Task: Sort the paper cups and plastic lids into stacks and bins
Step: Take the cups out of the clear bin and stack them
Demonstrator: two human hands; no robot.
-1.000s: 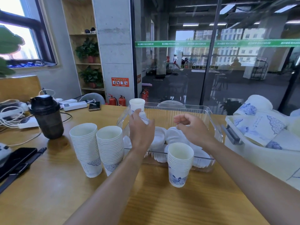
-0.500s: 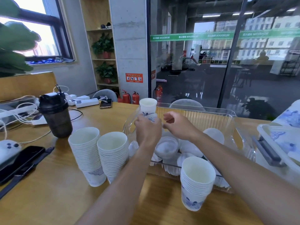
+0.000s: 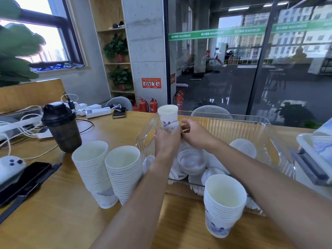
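- A short stack of paper cups (image 3: pixel 223 203) stands nearest on the wooden desk (image 3: pixel 53 221), just in front of the clear bin's near wall, right of centre.
- Left of it, two taller cup stacks stand side by side and touching: the left stack (image 3: pixel 93 173) and the middle stack (image 3: pixel 124 171), both with open mouths up.
- The clear plastic bin (image 3: pixel 255 126) sits behind them; loose plastic lids (image 3: pixel 192 160) lie piled on its floor, one white lid (image 3: pixel 243 147) resting apart toward the right.
- Over the bin's left end, the left hand (image 3: pixel 167 141) has its fingers curled round a lidded cup (image 3: pixel 173 127), gripping it.
- The right hand (image 3: pixel 195 133) meets it from the right, fingertips pinching at the lid's edge.
- Just behind the hands a single paper cup (image 3: pixel 168 113) stands upright at the bin's far left corner.
- Farther left, a dark shaker bottle (image 3: pixel 62 126) stands on the desk.
- A black phone (image 3: pixel 21 180) lies near the left edge.
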